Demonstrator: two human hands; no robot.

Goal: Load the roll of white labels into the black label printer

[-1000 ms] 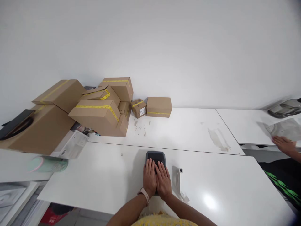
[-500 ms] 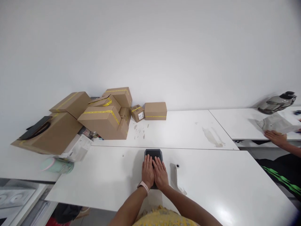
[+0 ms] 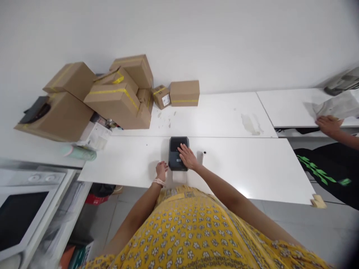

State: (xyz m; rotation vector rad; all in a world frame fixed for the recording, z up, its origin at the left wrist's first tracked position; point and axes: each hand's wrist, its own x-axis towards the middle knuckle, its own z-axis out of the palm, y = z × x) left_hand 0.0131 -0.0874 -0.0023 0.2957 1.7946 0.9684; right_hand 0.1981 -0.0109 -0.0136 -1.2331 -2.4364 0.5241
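Observation:
A dark grey boxy device (image 3: 174, 158), which looks like a small receipt or label printer, stands on the white table near its front edge. My right hand (image 3: 187, 157) lies on its top with the fingers stretched out. Just left of the device is my left hand (image 3: 161, 171), apart from it, fingers loosely bent and nothing visible in them. A pale strip like paper (image 3: 178, 177) lies at the device's near end. To the right of my right hand stands a small white paper roll (image 3: 203, 154), partly hidden by that hand and forearm.
Taped cardboard boxes (image 3: 112, 101) are stacked at the back left, with a green bottle (image 3: 80, 152) below them. A microwave (image 3: 25, 209) stands at the lower left. On the right, another person's hand (image 3: 328, 124) touches a pale plastic bag (image 3: 338, 106).
My left hand has come off the device, down and to the left. My right hand stays on top, now angled across it. The view has tilted downward.

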